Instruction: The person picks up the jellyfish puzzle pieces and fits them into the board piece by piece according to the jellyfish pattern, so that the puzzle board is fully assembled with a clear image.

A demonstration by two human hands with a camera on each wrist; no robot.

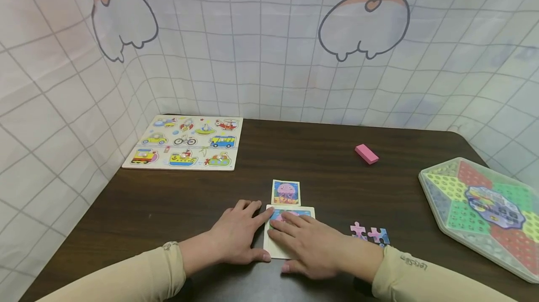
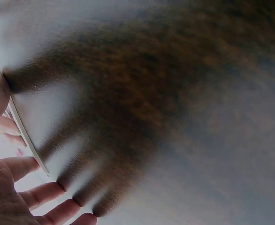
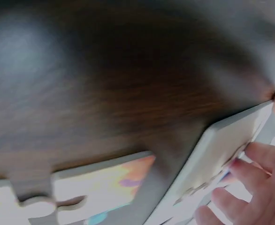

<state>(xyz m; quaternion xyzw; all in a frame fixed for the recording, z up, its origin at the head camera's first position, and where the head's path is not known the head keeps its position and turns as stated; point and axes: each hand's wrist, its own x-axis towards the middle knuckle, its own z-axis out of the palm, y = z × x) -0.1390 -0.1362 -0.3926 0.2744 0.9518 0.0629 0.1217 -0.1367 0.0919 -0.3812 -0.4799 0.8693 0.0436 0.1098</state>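
A small jigsaw tray [image 1: 275,248] with a light frame lies at the table's near middle, partly filled with blue and pink pieces. My left hand [image 1: 237,237] rests beside its left edge, thumb and index finger touching the frame. In the left wrist view the other fingertips [image 2: 72,206] meet the tabletop. Spread over the tray, my right hand [image 1: 313,248] touches the pieces with its fingers and hides much of the picture. Directly behind the tray is a jellyfish picture card [image 1: 286,193]. Loose jigsaw pieces [image 1: 379,235] lie right of the tray, partly behind my right wrist.
A vehicle peg puzzle board [image 1: 202,150] lies at the back left. Toward the back right is a pink block [image 1: 367,154]. A hexagonal Chinese checkers board [image 1: 476,217] takes up the right side. Grid-patterned cloth [image 1: 278,58] surrounds the table.
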